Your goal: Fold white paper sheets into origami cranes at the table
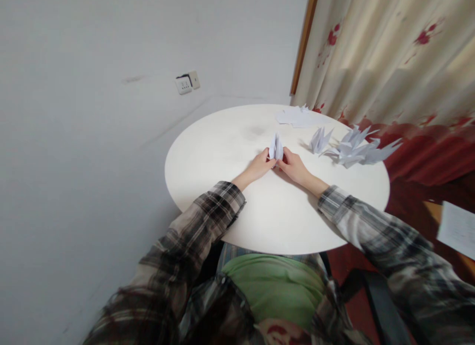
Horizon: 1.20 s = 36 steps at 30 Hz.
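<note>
Between my two hands stands a small folded white paper piece [275, 146], upright with a narrow split down its middle. My left hand [260, 165] pinches its lower left side, thumb toward the near bottom edge. From the other side my right hand [293, 165] grips the lower right, its thumb close to the left one. The fingers behind the paper are partly hidden. To the right of my hands stands a finished-looking folded paper crane [319, 140]. Beyond it lies a cluster of similar white paper cranes [352, 149] with pointed wings.
Everything rests on a round white table [208, 157]. Flat white paper sheets [300, 118] lie at its far edge. A wall with a socket [183, 85] is at the left, a flowered curtain [389, 53] at the right. A chair armrest [382, 300] is near my right side.
</note>
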Motion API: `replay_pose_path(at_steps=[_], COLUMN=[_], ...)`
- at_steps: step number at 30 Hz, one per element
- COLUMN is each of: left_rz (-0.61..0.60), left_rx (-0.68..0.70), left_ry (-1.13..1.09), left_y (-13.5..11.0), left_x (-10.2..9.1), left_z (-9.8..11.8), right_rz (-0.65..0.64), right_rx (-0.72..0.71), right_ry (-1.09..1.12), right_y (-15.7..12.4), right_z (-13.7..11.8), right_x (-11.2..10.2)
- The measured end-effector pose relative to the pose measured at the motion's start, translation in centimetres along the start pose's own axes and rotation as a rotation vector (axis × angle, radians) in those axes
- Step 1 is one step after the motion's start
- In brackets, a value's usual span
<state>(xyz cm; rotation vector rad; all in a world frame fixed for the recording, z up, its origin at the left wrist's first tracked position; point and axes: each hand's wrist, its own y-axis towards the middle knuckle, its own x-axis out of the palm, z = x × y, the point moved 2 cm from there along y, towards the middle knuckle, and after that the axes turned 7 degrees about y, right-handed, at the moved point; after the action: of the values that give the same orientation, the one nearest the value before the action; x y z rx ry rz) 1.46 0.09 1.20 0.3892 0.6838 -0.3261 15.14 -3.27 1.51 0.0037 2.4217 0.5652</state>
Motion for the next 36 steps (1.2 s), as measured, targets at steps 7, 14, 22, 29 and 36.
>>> replay_pose_path(at_steps=[7,14,22,29,36], left_rz=[-0.012,-0.009,-0.007,0.024,0.126], left_rx=[0.011,0.026,0.043,0.036,0.127], left_ry=[0.009,0.086,0.151,0.127,0.038], left_y=[0.0,-0.18,-0.53,-0.38,-0.08], left_x=[-0.08,-0.01,-0.1,-0.06,-0.02], left_z=[0.11,0.06,0.24,0.15,-0.06], right_rz=[0.001,-0.007,0.001,0.02,0.182], right_rx=[-0.008,-0.016,-0.062,-0.019,0.02], right_ry=[-0.006,-0.036,-0.038,0.015,0.052], right_y=[-0.01,-0.17,-0.24,-0.15,0.01], right_z=[0.08,-0.12,0.16,-0.07,0.5], right_x=[-0.05,-0.13,-0.01,-0.04,-0.01])
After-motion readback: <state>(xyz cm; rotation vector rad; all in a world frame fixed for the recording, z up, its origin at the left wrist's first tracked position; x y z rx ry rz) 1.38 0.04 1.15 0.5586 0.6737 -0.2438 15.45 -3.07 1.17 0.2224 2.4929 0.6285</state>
